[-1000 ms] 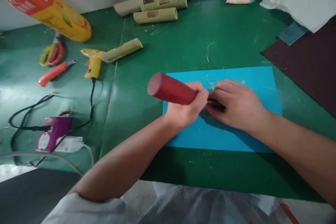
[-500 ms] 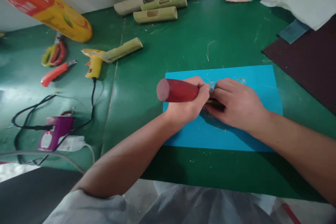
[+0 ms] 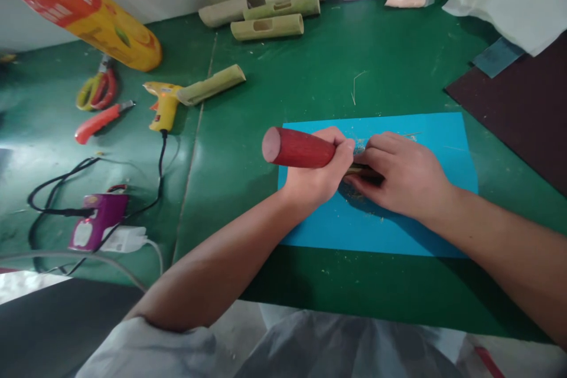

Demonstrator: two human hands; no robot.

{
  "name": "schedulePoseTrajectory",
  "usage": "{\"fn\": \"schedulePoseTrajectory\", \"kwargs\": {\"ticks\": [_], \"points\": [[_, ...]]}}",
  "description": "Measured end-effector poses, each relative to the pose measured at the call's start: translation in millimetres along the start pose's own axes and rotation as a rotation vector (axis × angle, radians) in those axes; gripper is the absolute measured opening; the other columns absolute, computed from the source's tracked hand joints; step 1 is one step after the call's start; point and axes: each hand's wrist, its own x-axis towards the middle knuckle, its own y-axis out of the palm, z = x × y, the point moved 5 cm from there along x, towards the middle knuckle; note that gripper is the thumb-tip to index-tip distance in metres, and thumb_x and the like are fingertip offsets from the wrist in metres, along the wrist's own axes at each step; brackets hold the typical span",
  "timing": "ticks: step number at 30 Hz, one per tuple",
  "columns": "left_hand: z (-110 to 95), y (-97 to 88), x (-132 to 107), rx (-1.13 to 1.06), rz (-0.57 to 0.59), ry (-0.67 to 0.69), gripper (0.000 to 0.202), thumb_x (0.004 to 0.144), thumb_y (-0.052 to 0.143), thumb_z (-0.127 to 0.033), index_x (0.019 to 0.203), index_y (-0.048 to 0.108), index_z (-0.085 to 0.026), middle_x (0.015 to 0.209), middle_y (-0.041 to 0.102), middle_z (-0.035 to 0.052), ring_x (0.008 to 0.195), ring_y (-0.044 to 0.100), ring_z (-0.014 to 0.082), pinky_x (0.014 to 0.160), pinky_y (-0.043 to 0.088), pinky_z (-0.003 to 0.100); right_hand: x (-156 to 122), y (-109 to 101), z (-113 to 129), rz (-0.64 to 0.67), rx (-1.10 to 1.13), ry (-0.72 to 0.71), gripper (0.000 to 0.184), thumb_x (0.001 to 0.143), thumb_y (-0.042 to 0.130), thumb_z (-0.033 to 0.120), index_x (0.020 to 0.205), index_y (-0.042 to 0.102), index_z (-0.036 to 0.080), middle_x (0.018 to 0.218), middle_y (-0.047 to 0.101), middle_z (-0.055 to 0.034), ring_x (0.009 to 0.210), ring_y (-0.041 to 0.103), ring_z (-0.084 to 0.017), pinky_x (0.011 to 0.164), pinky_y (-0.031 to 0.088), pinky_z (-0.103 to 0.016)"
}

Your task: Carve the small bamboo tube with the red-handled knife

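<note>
My left hand [image 3: 321, 165] is closed around the thick red wooden handle [image 3: 305, 149] of a tool. The butt of that handle points left and up toward me; its working end is hidden behind my fingers. Just to the right, my right hand [image 3: 401, 171] is closed on a narrow yellow-brown piece that looks like bamboo [image 3: 363, 171], mostly covered by the fingers. Both hands nearly touch above a blue sheet [image 3: 328, 227], where fine shavings are scattered around them.
Cut bamboo tubes [image 3: 283, 26] lie along the wall, and another bamboo piece [image 3: 215, 84] rests against a yellow glue gun [image 3: 165, 107]. Scissors [image 3: 97, 88], a red-handled cutter [image 3: 100, 123], a large bottle [image 3: 101, 18] and a purple power adapter [image 3: 100, 221] with cables are at left. A dark board [image 3: 522, 100] lies right.
The butt of the red handle has tipped slightly up and left, while both hands stay almost in place. The background has shifted a little to the right in view.
</note>
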Motion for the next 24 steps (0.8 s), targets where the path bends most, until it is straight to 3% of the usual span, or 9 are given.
{"fn": "schedulePoseTrajectory", "kwargs": {"ticks": [6,13,18,24], "points": [[-4.2,1.1,-0.2,0.040,0.024,0.051,0.032,0.090,0.061,-0.031,0.062,0.048,-0.023,0.059,0.048,-0.0031,0.058,0.048,0.0113,0.058,0.044,0.028,-0.6,1.0,1.9,-0.030,-0.042,-0.018,0.036,0.108,0.057,0.037,0.085,0.076,0.017,0.080,0.065,-0.0072,0.078,0.055,-0.021,0.068,0.036,-0.037],[-8.4,3.5,-2.7,-0.020,0.197,-0.076,0.029,0.079,0.060,-0.028,0.054,0.046,-0.023,0.053,0.045,-0.0036,0.053,0.041,0.0107,0.054,0.039,0.029,-0.3,-1.2,2.6,-0.016,0.001,-0.037,0.037,0.109,0.053,0.034,0.082,0.072,0.019,0.077,0.062,-0.0056,0.077,0.051,-0.020,0.069,0.036,-0.036],[-4.0,-3.3,-1.3,-0.045,-0.013,-0.077,0.029,0.083,0.060,-0.030,0.056,0.050,-0.023,0.055,0.047,-0.0032,0.057,0.045,0.0112,0.059,0.044,0.028,0.3,-0.9,-1.1,-0.014,0.011,-0.002,0.031,0.105,0.062,0.038,0.088,0.077,0.017,0.082,0.066,-0.0077,0.080,0.056,-0.022,0.069,0.035,-0.036],[-0.1,-0.4,-0.1,-0.018,-0.010,-0.006,0.032,0.090,0.064,-0.025,0.060,0.051,-0.022,0.063,0.051,-0.0021,0.063,0.051,0.0123,0.063,0.046,0.029,1.1,0.5,0.1,0.001,0.030,0.015,0.031,0.104,0.063,0.038,0.090,0.079,0.016,0.083,0.068,-0.0091,0.081,0.057,-0.023,0.069,0.035,-0.037]]}}
